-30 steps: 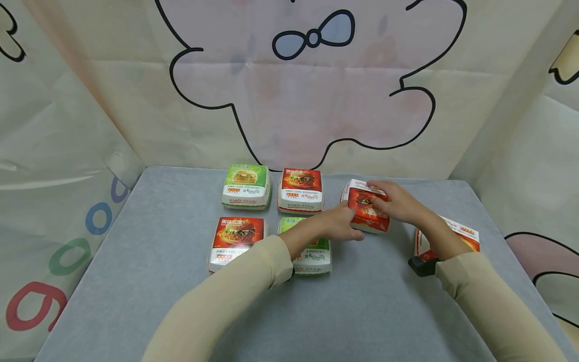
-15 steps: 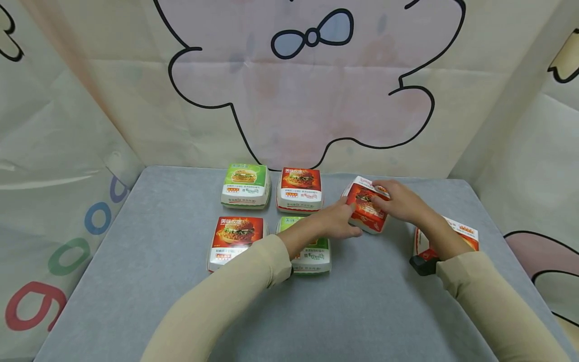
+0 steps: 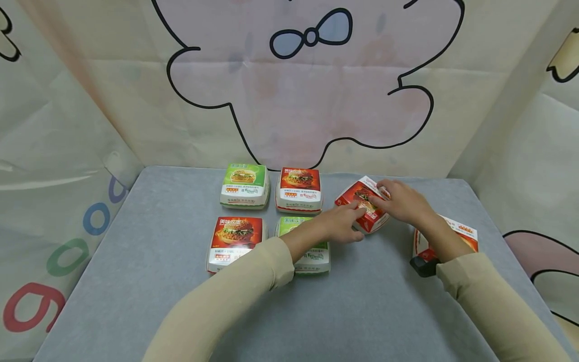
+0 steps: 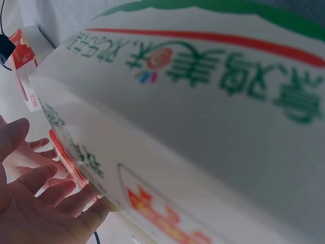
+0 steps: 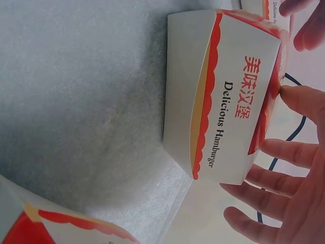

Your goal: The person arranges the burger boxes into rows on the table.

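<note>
Head: red burger box (image 3: 352,195) is seen right of centre; its near-left edge is touched by the left hand (image 3: 341,224), fingers spread, its right edge by the right hand (image 3: 407,203), loosely splayed. Green box (image 3: 315,257) is part-covered by the left arm, far-right box (image 3: 466,232) by the right.

Left wrist: view is mostly blocked by a blurred, cut-off printed side.

Right wrist: lower-left carton (image 5: 71,229) is cut off.

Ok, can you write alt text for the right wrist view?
The right hand touches a red-topped "Delicious Hamburger" box, with grey tabletop at left. Part of the left hand shows upper right, a second box lower left, a third box at top.
</note>
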### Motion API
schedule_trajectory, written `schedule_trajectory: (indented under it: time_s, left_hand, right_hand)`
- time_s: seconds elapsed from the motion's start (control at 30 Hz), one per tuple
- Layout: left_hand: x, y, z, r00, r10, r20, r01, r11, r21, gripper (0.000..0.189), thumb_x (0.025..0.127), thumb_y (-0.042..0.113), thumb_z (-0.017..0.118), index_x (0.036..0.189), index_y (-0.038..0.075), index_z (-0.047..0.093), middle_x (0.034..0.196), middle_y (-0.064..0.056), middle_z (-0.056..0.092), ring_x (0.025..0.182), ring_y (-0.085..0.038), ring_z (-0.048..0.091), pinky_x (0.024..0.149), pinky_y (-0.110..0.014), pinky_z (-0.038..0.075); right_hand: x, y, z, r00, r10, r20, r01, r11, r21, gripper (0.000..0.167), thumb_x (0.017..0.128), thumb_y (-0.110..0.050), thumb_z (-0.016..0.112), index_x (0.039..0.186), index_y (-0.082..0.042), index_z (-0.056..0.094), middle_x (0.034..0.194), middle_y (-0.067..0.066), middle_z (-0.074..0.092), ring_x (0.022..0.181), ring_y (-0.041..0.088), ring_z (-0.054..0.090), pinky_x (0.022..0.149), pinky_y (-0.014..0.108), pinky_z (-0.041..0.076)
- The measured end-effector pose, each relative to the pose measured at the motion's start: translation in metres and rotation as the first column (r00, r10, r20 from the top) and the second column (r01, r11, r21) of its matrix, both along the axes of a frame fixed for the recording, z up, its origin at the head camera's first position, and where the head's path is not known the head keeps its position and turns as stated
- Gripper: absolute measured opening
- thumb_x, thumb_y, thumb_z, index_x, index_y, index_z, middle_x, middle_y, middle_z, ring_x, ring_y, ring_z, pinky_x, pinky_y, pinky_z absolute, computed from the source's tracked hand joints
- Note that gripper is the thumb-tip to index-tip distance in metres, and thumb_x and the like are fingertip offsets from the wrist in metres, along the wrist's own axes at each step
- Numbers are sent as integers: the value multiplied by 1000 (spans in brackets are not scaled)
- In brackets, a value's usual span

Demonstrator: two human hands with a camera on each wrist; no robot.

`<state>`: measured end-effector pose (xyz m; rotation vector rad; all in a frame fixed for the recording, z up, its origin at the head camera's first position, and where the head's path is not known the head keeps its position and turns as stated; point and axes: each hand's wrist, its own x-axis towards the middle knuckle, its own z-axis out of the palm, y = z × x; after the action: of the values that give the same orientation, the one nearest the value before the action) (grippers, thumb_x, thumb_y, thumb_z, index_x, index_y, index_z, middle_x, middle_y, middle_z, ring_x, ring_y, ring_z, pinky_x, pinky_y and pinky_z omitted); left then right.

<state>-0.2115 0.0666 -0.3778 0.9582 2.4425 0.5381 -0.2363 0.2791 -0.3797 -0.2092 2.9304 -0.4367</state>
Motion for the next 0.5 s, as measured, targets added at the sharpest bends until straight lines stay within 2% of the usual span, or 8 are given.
schedule_trajectory:
  time_s: [0.2, 0.37, 0.5]
  left_hand:
    - [0, 0, 0, 1000, -16, -5, 16, 1000, -15, 67, 98, 35, 62, 157, 21, 33, 165, -3, 22, 144, -18, 33, 110, -37, 37]
    - [0, 0, -1, 1000, -7, 10, 8, 998, -61, 67, 98, 38, 62, 157, 24, 33, 165, -3, 18, 148, -20, 26, 114, -40, 33]
    - [1, 1, -1, 1000, -5, 13, 6, 996, -84, 66, 97, 40, 62, 156, 23, 36, 166, -3, 17, 149, -19, 24, 114, -40, 32]
  right_hand:
    - [2, -2, 0, 1000, 2, -17, -1, 1000, 29, 64, 97, -51, 57, 136, -1, 51, 132, 29, 55, 118, 47, 53, 87, 66, 45]
    - [2, -2, 2, 1000, -10, 3, 10, 999, 49, 73, 98, -57, 50, 144, -1, 45, 140, 31, 48, 124, 51, 48, 90, 69, 42]
    - [-2, -2, 3, 1000, 19, 5, -19, 1000, -5, 66, 102, -45, 48, 152, -4, 34, 151, 32, 33, 133, 54, 37, 98, 73, 35]
